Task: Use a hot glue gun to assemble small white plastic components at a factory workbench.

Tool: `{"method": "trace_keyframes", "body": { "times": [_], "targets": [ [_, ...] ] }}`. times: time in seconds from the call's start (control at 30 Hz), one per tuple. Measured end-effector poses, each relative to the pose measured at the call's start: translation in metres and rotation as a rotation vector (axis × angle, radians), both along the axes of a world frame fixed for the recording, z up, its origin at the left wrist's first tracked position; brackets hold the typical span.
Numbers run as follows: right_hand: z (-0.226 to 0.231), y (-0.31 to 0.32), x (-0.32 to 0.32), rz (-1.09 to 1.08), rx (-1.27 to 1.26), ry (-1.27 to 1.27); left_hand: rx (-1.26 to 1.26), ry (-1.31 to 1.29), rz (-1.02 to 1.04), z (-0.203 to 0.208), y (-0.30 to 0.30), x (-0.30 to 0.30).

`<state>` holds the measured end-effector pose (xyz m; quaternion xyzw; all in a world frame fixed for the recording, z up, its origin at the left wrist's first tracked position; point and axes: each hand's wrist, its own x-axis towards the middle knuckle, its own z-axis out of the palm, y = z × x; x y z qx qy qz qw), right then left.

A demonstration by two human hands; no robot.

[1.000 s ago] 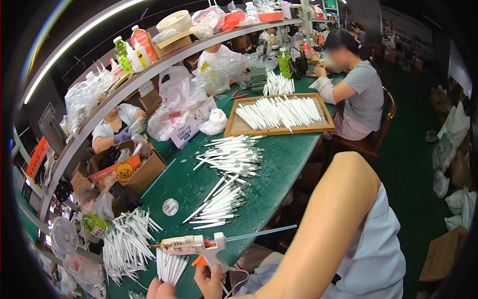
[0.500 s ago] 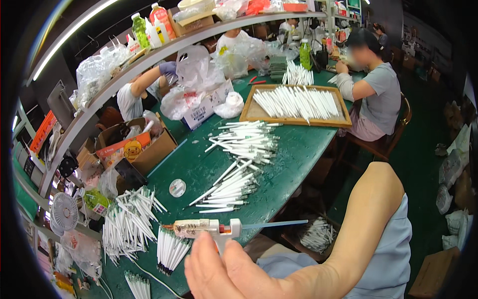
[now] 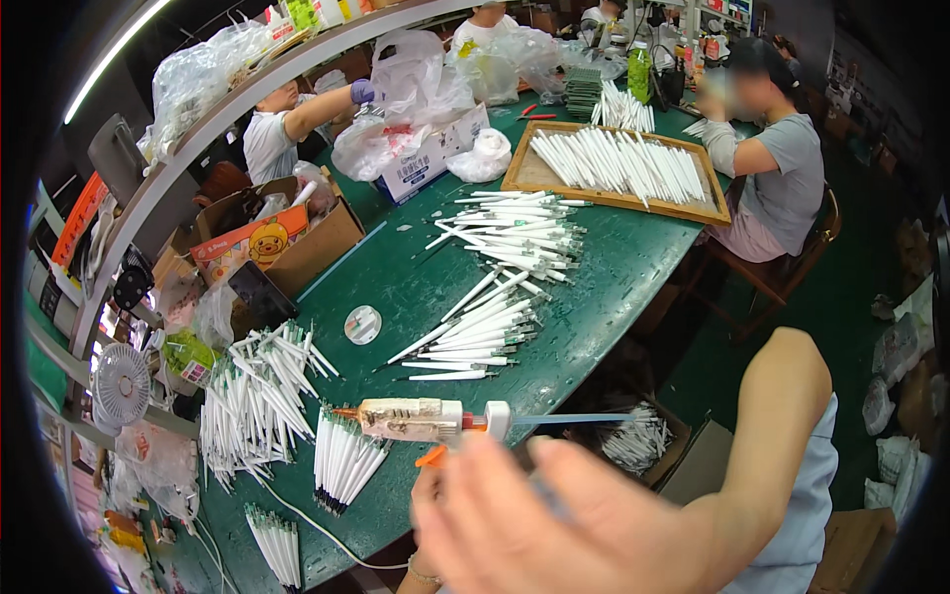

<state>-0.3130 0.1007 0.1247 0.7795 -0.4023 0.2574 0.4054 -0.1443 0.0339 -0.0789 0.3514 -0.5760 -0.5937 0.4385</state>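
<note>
Right hand (image 3: 554, 525), blurred, fingers apparently spread apart, crosses before the glue gun (image 3: 426, 421) held level over the green counter (image 3: 416, 277) near edge; left hand mostly hidden, grip indeterminable

One glue gun (image 3: 416, 421), one wooden tray (image 3: 524, 176), one fan (image 3: 121, 384)

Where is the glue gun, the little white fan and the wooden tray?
Glue gun (image 3: 411, 420): head view, on its see-through barrel.
Fan (image 3: 121, 384): head view, middle of its round grille.
Wooden tray (image 3: 522, 174): head view, bare bottom at its left end.
</note>
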Motion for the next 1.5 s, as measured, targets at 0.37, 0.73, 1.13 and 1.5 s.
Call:
{"method": "trace_keyframes", "body": {
  "times": [0.37, 0.73, 1.13, 1.5],
  "targets": [
    [-0.175, 0.014, -0.018, 0.372, 1.149, -1.180, 0.075, 0.050, -0.032, 0.024, -0.003, -0.006],
    [-0.185, -0.043, 0.011, 0.735, 1.235, -1.995, -0.074, -0.265, -0.273, 0.018, -0.005, -0.013],
    [-0.204, -0.091, -0.002, 0.717, 1.118, -2.343, 0.282, 0.134, -0.149, 0.012, -0.022, 0.023],
    [-0.215, -0.077, -0.003, 0.722, 1.223, -1.971, 0.282, 0.083, -0.076, 0.024, -0.026, 0.038]
  ]
}}
